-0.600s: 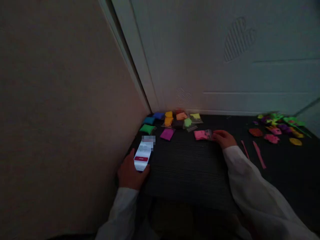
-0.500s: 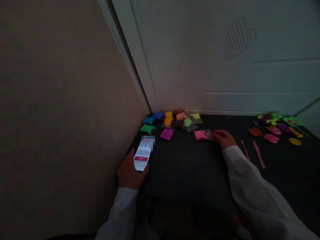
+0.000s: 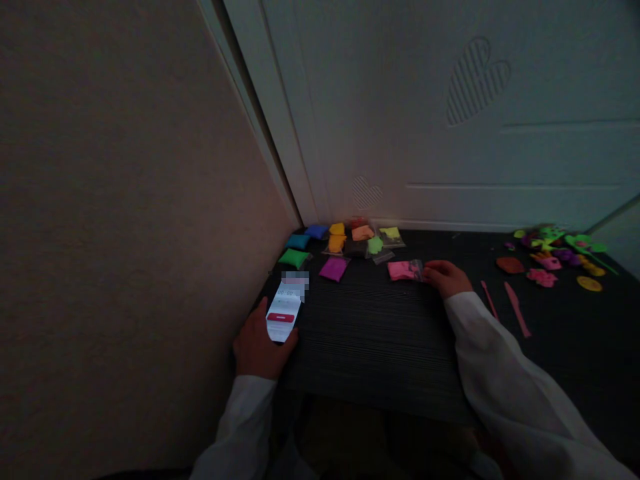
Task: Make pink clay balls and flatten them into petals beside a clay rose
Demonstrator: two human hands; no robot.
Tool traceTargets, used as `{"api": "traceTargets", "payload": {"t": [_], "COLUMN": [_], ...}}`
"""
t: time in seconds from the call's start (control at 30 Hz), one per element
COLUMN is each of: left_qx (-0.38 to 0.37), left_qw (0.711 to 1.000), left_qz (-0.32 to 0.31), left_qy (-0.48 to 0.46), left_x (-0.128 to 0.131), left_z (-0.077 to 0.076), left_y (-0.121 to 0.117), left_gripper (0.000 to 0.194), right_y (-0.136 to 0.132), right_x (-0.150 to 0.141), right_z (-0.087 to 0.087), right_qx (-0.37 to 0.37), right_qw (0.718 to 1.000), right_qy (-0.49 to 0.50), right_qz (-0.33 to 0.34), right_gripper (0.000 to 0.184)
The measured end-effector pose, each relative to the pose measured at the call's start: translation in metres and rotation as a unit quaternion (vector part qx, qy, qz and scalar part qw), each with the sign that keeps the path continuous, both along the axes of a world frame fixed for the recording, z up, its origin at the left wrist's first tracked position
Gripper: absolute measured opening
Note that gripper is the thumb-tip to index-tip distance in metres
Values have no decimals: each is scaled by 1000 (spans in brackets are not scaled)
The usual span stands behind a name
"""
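My left hand (image 3: pixel 263 343) is wrapped around the lower end of a phone (image 3: pixel 284 310), thumb on its right edge and fingers on its left. The lit screen shows a red button. My right hand (image 3: pixel 447 278) has its fingers closed at the right end of a small clear bag of pink clay (image 3: pixel 403 270), which lies on the dark table. A bag of purple clay (image 3: pixel 333 269) lies between the phone and the pink one. Right of my right hand are a thin pink stick tool (image 3: pixel 489 299) and a pink plastic knife (image 3: pixel 517 309).
Several bags of coloured clay, among them a green one (image 3: pixel 294 258) and a blue one (image 3: pixel 317 231), lie at the back left. Shaped clay pieces (image 3: pixel 550 250) are grouped at the back right. A wall (image 3: pixel 150 233) closes the left side; a white panel (image 3: pixel 390 120) stands behind the table.
Both hands keep their places on the phone and the pink clay bag. Only a very slight shift of the view shows.
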State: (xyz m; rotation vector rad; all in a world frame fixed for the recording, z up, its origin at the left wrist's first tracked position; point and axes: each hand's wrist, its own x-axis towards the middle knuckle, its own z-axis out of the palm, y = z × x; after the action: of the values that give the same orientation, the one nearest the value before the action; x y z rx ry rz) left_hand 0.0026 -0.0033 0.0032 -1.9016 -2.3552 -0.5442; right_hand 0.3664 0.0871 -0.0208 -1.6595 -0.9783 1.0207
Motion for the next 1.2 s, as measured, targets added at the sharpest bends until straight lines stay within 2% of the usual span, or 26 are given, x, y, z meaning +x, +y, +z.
{"api": "traceTargets", "payload": {"t": [0.27,0.43,0.6,0.67,0.77,0.83,0.9,0.97,1.07,1.2], "left_qx": [19,55,131,157,173,153,109,58,-18,-40], "left_qw": [1000,997,985,975,955,940,922,903,873,848], "left_qz": [-6,-26,-56,-87,-149,-197,-235,-246,-245,-231], "left_qy": [-15,-45,-100,-131,-188,-234,-288,-348,-422,-475], "left_x": [-2,-4,3,16,50,79,108,135,169,199], "left_z": [-3,-6,-2,6,20,28,29,25,10,-8], "left_y": [1,4,2,-3,-5,3,20,45,84,113], "left_gripper": [78,80,73,68,57,48,38,33,26,28], "right_y": [-7,-9,-11,-12,-15,-17,-19,-20,-20,-16], "right_x": [-5,-10,-12,-14,-16,-18,-19,-19,-16,-12], "right_z": [7,11,14,16,19,22,24,24,23,19], "right_qx": [20,43,67,76,88,93,95,96,94,88], "right_qw": [999,999,995,993,989,987,986,984,983,982], "right_qy": [-28,13,68,89,116,130,140,146,151,157], "right_qz": [15,17,7,5,6,11,18,26,41,57], "right_gripper": [23,24,25,26,27,26,26,25,26,26]}}
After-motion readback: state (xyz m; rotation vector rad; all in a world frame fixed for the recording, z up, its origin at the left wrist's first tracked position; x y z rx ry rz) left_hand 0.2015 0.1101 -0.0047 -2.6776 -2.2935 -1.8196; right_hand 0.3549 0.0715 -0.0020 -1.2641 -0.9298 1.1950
